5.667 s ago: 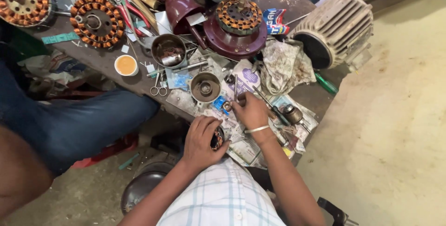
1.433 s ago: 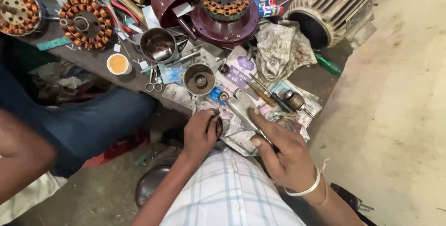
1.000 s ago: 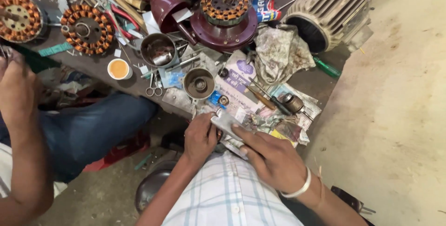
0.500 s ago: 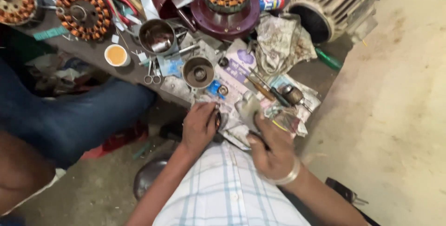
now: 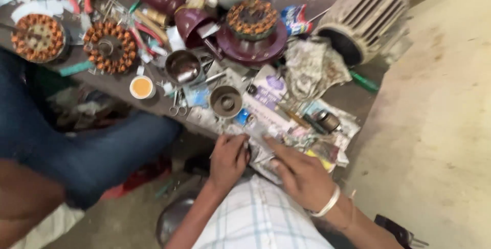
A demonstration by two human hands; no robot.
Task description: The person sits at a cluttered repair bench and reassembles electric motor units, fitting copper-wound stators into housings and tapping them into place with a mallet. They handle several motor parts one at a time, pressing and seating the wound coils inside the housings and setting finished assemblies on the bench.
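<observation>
My left hand [image 5: 228,158] is curled at the near edge of the workbench, closed around a small dark part that is mostly hidden by the fingers. Just to its right, my right hand [image 5: 300,173], a metal bangle on the wrist, lies with fingers stretched flat on the crumpled papers [image 5: 279,126]. The fingertips almost touch my left hand. A small metal cup [image 5: 226,100] stands just beyond my left hand. A short cylindrical metal part [image 5: 327,120] lies on the papers past my right hand.
The bench is crowded: copper-wound stators [image 5: 107,47], a maroon housing with a winding [image 5: 253,26], a steel bowl [image 5: 183,66], an orange-filled lid [image 5: 141,87], scissors [image 5: 177,107], a rag [image 5: 312,67], a ribbed motor casing [image 5: 365,21]. Another person's jeans-clad leg [image 5: 87,152] is at left.
My right hand has come from low at the right up onto the papers beside my left hand. My left hand has stayed at the bench edge. The view has shifted slightly.
</observation>
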